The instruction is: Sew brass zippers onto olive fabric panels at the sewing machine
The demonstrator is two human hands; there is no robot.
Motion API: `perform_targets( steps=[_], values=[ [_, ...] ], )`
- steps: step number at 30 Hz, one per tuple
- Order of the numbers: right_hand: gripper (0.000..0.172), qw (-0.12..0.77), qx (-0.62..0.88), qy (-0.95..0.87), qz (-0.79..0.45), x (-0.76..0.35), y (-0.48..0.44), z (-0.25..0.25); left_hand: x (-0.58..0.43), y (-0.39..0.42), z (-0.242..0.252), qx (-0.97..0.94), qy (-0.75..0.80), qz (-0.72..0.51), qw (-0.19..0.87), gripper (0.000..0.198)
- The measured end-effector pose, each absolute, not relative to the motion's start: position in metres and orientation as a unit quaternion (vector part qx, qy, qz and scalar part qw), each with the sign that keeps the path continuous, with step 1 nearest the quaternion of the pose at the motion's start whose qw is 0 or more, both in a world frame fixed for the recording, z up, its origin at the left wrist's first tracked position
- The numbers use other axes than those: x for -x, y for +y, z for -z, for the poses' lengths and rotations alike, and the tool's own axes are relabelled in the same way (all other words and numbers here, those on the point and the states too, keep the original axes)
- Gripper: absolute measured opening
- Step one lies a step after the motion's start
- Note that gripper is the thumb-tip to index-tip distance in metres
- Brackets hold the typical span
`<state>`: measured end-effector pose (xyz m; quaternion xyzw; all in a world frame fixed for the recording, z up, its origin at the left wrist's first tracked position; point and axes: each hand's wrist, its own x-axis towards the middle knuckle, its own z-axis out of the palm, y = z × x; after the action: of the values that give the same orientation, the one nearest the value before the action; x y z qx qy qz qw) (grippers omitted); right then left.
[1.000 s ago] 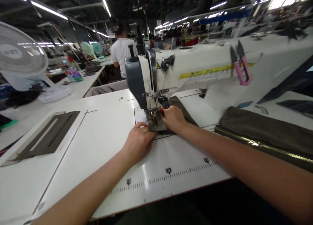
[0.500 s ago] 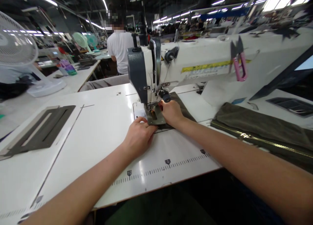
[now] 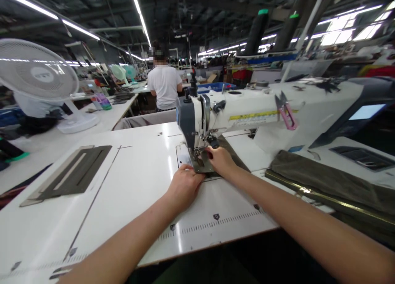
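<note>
A dark olive fabric piece (image 3: 233,152) lies under the needle area of a white sewing machine (image 3: 256,115). My left hand (image 3: 185,184) has its fingers bent at the near left edge of the fabric, the fingertips partly hidden. My right hand (image 3: 219,160) is closed, thumb and finger pinched together on the fabric just right of the presser foot (image 3: 197,153). What lies between those fingertips is too small to make out fully. Both wrists rest low over the white table (image 3: 138,173).
Flat olive pieces (image 3: 77,173) lie on the left. A folded olive item with a gold zipper (image 3: 324,173) is at the right. Pink-handled snips (image 3: 286,113) hang on the machine. A white fan (image 3: 40,70) stands at back left; a person in white (image 3: 165,84) is beyond.
The camera view has tilted up, so the machine and table sit lower in the picture. Both hands keep nearly the same places at the fabric.
</note>
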<state>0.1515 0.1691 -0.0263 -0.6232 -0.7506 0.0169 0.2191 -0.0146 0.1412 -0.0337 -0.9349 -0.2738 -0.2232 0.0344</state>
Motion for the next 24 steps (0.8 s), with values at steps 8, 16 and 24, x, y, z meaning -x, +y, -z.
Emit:
perform_targets(
  steps=[8,16,24],
  values=[
    [0.019,0.334,0.366,-0.869,0.01,-0.173,0.126,0.049,0.039,0.12,0.026,0.893,-0.369,0.255,0.042,0.014],
    [0.026,0.314,0.342,-0.886,0.015,-0.176,0.129,0.051,0.034,0.136,0.029,0.956,-0.227,0.173,0.068,0.026],
    [0.024,0.302,0.336,-0.892,0.017,-0.178,0.131,0.051,0.028,0.137,0.03,0.96,-0.202,0.133,0.141,0.026]
  ],
)
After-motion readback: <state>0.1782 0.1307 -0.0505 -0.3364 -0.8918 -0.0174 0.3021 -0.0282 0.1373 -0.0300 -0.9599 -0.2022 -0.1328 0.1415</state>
